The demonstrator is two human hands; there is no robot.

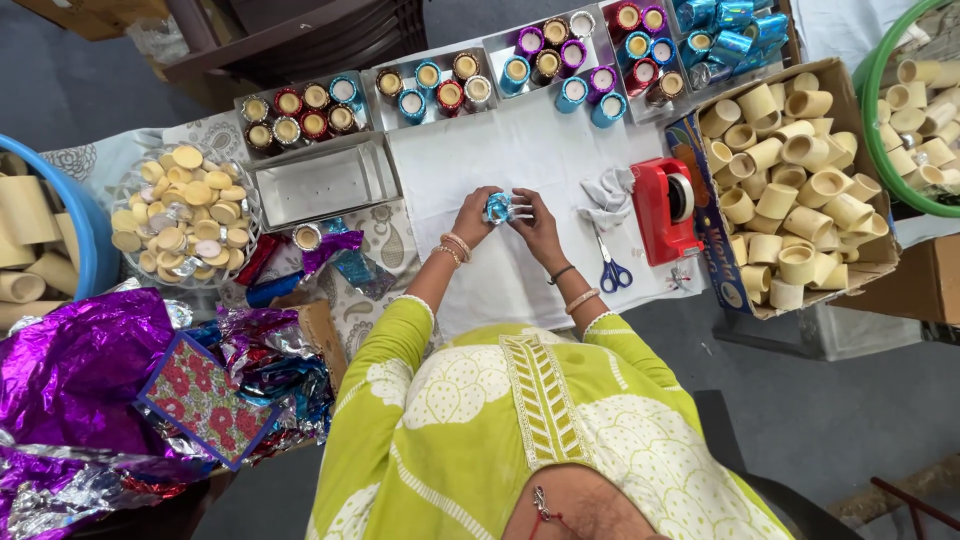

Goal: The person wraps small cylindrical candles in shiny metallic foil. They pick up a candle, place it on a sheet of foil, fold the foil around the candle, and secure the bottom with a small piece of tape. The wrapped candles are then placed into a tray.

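Observation:
My left hand [473, 214] and my right hand [535, 216] meet over the white cloth [520, 150] and together grip a small cup wrapped in shiny blue foil [498, 207]. Fingers of both hands press around the foil. Bangles sit on both wrists, and green sleeves cover my forearms.
Metal trays [325, 185] at the far side hold several foil-wrapped cups in red, blue and purple. A red tape dispenser [664, 208], blue-handled scissors [612, 268], a cardboard box of plain cream cups [795, 185], a plate of cream discs [185, 210] and purple foil sheets [75, 365] surround me.

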